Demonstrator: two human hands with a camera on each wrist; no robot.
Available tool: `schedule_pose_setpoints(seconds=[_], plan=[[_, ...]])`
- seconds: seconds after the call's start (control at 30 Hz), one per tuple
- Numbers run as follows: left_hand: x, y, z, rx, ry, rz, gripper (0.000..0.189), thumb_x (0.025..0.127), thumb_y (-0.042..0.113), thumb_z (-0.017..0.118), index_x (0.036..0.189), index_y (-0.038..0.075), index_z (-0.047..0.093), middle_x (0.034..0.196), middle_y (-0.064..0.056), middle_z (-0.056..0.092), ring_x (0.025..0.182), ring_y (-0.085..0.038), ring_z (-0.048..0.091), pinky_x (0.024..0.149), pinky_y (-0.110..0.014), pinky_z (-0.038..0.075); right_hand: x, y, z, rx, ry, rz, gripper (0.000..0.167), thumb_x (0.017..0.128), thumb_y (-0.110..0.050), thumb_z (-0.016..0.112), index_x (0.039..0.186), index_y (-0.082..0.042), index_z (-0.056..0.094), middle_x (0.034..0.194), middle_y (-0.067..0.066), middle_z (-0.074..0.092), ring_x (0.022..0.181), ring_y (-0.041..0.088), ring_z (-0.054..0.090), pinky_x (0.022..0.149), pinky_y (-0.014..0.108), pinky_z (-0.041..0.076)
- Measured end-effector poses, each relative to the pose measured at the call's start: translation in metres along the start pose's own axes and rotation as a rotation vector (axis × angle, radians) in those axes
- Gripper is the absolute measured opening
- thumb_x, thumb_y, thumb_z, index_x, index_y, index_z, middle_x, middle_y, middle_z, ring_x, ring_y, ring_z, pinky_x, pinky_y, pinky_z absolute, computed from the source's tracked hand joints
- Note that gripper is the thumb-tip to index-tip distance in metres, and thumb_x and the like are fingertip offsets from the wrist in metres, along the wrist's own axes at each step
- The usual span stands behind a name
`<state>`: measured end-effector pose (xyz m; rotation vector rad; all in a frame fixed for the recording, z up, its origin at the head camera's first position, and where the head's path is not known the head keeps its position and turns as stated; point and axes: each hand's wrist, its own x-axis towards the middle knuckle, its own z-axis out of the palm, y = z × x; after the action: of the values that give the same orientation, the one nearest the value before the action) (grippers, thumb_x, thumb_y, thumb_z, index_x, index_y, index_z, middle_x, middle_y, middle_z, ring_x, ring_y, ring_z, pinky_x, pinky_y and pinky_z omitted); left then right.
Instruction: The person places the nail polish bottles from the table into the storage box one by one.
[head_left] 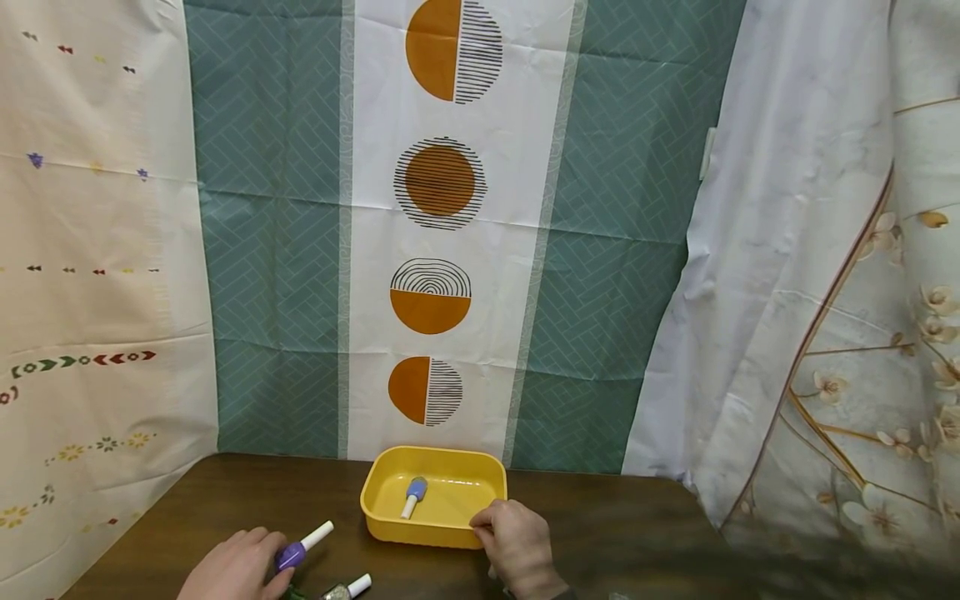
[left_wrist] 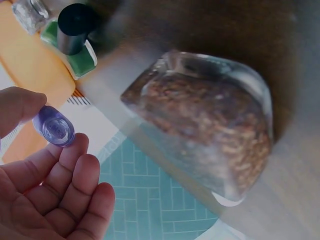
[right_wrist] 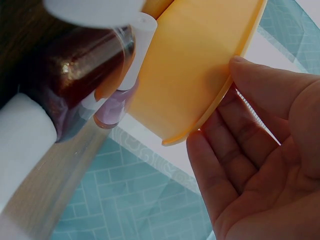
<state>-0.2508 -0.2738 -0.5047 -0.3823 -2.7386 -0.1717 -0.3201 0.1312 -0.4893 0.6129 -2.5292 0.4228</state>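
In the head view, my left hand (head_left: 238, 565) pinches a purple nail polish bottle (head_left: 291, 557) whose white cap points away toward the right. The left wrist view shows that bottle's round base (left_wrist: 56, 130) between thumb and fingertips, the other fingers loosely bent. My right hand (head_left: 517, 537) grips the near right corner of a yellow tray (head_left: 427, 535), thumb over the rim and fingers outside, as the right wrist view also shows. Inside the tray lies a blue nail polish bottle (head_left: 417, 489) with a white cap.
A glittery bottle (head_left: 337, 592) lies right of my left hand. A green bottle (left_wrist: 82, 65) with a black cap and a large-looking copper-glitter bottle (left_wrist: 210, 125) show at the left wrist. Dark red (right_wrist: 82, 65) and lilac (right_wrist: 114, 107) bottles are near my right hand. Curtains (head_left: 277, 250) hang behind.
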Motion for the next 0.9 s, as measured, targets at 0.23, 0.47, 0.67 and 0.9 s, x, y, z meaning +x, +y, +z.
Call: schedule_pose_setpoints(seconds=[0.23,0.47,0.67,0.9], plan=[[0.005,0.01,-0.006,-0.012,-0.044,-0.065,0.034,0.082,0.037,0.095,0.099,0.015,0.075,0.084,0.014,0.059,0.075,-0.011,0.056,0.069,-0.035,0.053,0.0,0.0,-0.001,0.002,0.005,-0.003,0.014,0.083,-0.024,0.097,0.087,-0.033,0.087,0.081,-0.02,0.07,0.076,0.003,0.064,0.068,0.027,0.057],[0.013,0.02,-0.013,-0.013,-0.059,-0.111,0.035,0.082,0.037,0.096,0.1,0.015,0.076,0.085,0.012,0.06,0.078,-0.012,0.057,0.073,-0.037,0.055,0.0,-0.002,-0.003,0.004,0.02,-0.004,0.014,0.082,-0.023,0.097,0.087,-0.032,0.087,0.081,-0.02,0.07,0.076,0.004,0.065,0.068,0.027,0.057],[0.017,0.025,-0.016,-0.008,-0.034,-0.092,0.034,0.083,0.037,0.096,0.1,0.017,0.076,0.085,0.012,0.061,0.077,-0.012,0.058,0.071,-0.037,0.055,-0.001,-0.003,-0.004,-0.008,0.025,-0.008,0.014,0.082,-0.024,0.097,0.086,-0.032,0.087,0.081,-0.02,0.07,0.075,0.003,0.064,0.067,0.026,0.056],[0.025,0.038,-0.019,0.003,-0.006,-0.088,0.029,0.084,0.037,0.095,0.097,0.019,0.075,0.084,0.013,0.059,0.076,-0.011,0.056,0.072,-0.037,0.054,-0.001,-0.003,-0.003,-0.018,0.026,0.0,0.015,0.082,-0.024,0.098,0.086,-0.032,0.087,0.08,-0.02,0.07,0.075,0.004,0.064,0.067,0.026,0.056]])
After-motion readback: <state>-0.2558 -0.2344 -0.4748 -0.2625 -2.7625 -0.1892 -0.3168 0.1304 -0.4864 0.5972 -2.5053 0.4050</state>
